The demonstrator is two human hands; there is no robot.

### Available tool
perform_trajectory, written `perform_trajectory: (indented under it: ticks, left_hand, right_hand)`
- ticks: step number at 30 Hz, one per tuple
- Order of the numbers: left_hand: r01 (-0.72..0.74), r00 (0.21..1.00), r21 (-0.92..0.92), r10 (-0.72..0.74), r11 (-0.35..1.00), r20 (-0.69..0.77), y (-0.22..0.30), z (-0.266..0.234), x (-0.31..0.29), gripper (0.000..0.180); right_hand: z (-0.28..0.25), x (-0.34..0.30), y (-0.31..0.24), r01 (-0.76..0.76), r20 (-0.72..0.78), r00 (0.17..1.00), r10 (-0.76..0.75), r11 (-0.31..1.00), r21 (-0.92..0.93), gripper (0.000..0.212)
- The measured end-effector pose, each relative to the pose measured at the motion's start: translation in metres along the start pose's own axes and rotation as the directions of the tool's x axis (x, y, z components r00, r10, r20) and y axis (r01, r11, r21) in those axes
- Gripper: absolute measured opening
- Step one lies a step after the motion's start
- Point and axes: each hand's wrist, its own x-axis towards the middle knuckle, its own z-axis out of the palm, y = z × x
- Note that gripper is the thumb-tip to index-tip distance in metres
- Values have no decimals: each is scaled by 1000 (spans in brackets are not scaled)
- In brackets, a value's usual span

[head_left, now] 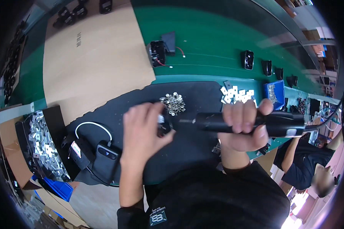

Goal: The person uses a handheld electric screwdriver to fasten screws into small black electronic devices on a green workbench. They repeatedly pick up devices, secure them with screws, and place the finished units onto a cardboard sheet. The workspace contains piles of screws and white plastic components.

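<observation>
My left hand [138,131] is closed on a small black plastic part [164,128] above the dark mat [195,152]; the fingers hide much of it. My right hand [242,124] is wrapped round a black electric screwdriver [209,122], held level. Its thin bit points left at the part, and whether the tip touches it I cannot tell. Just beyond my left fingers lies a pile of small shiny screws [173,104]. Past the screwdriver, white and silvery square pieces [236,94] are heaped beside a blue bin [281,91] of small metal bits.
Brown cardboard [95,57] covers the far left. Black housings [248,60] stand along the green surface [214,38]. Left of my arm are a small black device [107,151] with a white cable and a box of metal pieces [44,147]. Another person [305,168] is at the right.
</observation>
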Motion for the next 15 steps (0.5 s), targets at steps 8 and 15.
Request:
perform_trajectory:
  ticks: [8,15]
  left_hand:
    - [113,884,176,-17,978,-467,5,-44,51,81]
    - [-450,889,-167,457,877,3,76,81,37,22]
  right_hand:
    - [-41,0,-30,100,-143,977,-160,929,-355,36]
    - [-61,-7,-68,230,-113,936,-333,823,-520,39]
